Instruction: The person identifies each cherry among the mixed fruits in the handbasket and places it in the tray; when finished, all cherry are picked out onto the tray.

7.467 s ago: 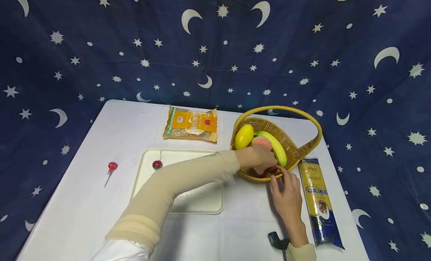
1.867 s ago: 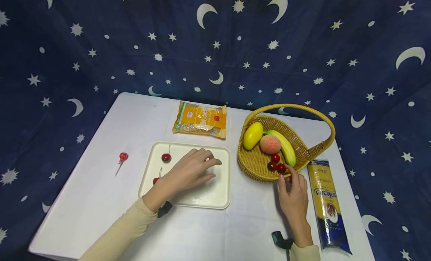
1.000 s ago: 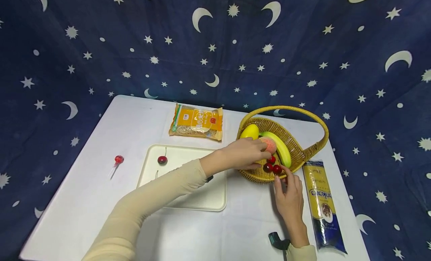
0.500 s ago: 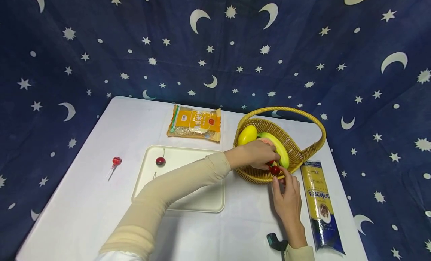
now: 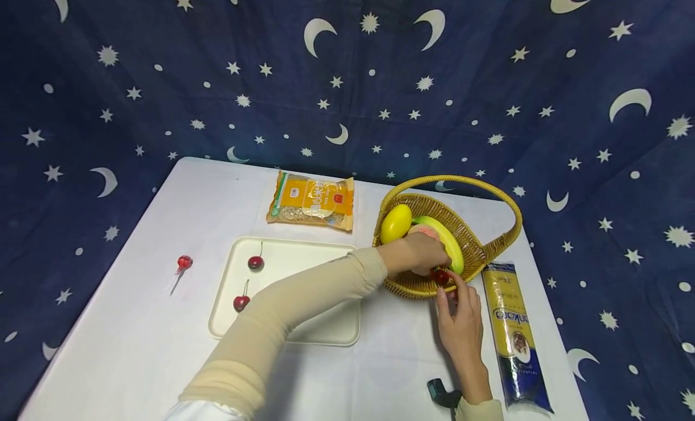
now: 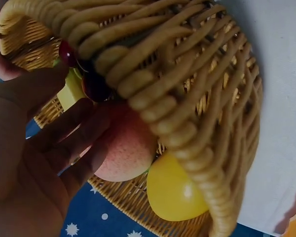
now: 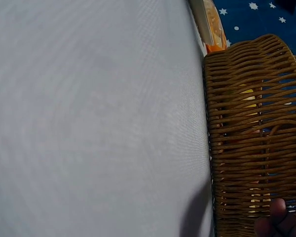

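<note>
In the head view my left hand (image 5: 420, 254) reaches down into the wicker basket (image 5: 409, 293). The left wrist view shows its fingers extended beside a peach (image 6: 126, 148), with thumb and fingertips close to dark red cherries (image 6: 95, 88); contact is unclear. A cherry (image 5: 441, 277) shows near the basket's front rim. My right hand (image 5: 461, 327) grips that rim, thumb outside. Two stemmed cherries, one at the back (image 5: 256, 263) and one in front (image 5: 241, 303), lie on the white tray (image 5: 326, 342), partly covered by my left sleeve.
A yellow fruit (image 5: 396, 224) and a banana (image 5: 447, 243) lie in the basket. An orange grain packet (image 5: 312, 202) is behind the tray, a lollipop (image 5: 184, 262) left of it. Right of the basket lies a long blue-yellow packet (image 5: 516, 336).
From above the tray, my left hand has moved right into the basket and down over the cherries. My right hand stays on the rim. The head view has shifted slightly.
</note>
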Demonstrator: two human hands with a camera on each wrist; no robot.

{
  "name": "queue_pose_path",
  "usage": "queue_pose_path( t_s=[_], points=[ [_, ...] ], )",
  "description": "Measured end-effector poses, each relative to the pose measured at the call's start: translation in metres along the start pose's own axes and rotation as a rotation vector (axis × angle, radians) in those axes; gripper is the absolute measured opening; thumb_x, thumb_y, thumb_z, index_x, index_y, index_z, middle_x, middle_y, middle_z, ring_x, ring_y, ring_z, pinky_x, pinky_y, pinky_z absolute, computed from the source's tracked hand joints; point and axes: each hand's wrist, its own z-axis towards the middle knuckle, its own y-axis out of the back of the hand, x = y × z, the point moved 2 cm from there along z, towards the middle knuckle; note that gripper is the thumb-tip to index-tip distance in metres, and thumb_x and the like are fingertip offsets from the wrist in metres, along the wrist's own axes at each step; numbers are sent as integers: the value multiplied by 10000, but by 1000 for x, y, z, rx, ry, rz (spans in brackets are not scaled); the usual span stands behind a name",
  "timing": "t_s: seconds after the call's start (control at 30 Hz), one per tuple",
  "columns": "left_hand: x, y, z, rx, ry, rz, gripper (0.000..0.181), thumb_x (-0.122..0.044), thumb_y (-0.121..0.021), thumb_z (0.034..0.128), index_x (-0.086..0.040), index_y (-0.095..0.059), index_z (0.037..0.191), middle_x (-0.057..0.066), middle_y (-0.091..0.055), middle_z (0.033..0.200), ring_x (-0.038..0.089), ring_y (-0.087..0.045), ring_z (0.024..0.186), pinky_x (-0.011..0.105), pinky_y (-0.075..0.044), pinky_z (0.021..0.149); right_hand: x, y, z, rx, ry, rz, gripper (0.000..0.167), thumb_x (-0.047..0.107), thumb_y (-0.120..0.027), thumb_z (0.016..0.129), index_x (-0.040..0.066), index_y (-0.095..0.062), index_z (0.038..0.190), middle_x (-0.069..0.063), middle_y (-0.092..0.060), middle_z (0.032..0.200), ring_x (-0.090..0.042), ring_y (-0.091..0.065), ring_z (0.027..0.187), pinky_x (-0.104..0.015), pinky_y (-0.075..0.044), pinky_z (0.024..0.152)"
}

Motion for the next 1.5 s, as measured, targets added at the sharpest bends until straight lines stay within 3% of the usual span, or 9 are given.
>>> queue_pose_path(
  t_s=[0.17, 0.4, 0.7, 0.83, 1.17, 1.5],
  points=[
    [-5, -4, 3, 38, 34, 23, 218, -227, -653, 1060, -299, -713, 1256, -110, -726, 1302, 76, -673, 1185, 275, -559, 1011, 0, 0, 2, -8, 16, 7, 461, 268, -645, 1056, 140, -573, 1493, -129, -562, 1027, -222, -504, 910, -360, -392, 718],
    [-13, -15, 6, 38, 75, 100, 280, -232, -640, 1062, -323, -689, 1323, -141, -707, 1369, 58, -674, 1222, 278, -568, 1033, 0, 0, 2, -13, 19, 7, 464, 266, -639, 1060, 138, -567, 1500, -134, -564, 1040, -231, -513, 917, -370, -397, 723],
    [-20, -30, 6, -9, 50, 171, 328, -214, -651, 1054, -356, -667, 1350, -152, -724, 1353, 64, -691, 1239, 280, -590, 1005, 0, -3, -4, -26, 10, 16, 450, 249, -647, 1053, 127, -583, 1482, -126, -571, 1017, -235, -518, 903, -357, -396, 711],
    [-19, -29, 5, -17, 47, 201, 334, -238, -643, 1060, -364, -662, 1369, -154, -728, 1336, 63, -695, 1218, 283, -599, 986, 0, -3, -1, -31, 19, 16, 448, 248, -644, 1056, 125, -581, 1482, -129, -569, 1020, -238, -521, 912, -370, -401, 721],
    [-10, -21, -6, -95, -5, 142, 456, -254, -608, 1087, -365, -549, 1526, -110, -738, 1312, 76, -699, 1191, 276, -599, 979, -1, -3, -1, -22, 14, -6, 481, 265, -628, 1063, 121, -549, 1515, -135, -570, 1041, -248, -523, 927, -382, -406, 723],
    [-8, 0, -26, -176, -63, 91, 402, -382, -651, 1061, -295, -593, 1449, -58, -694, 1357, 88, -695, 1154, 286, -598, 965, -2, -4, -1, -11, 18, -12, 504, 278, -621, 1069, 135, -522, 1542, -148, -567, 1062, -259, -525, 940, -393, -414, 732]
  ],
)
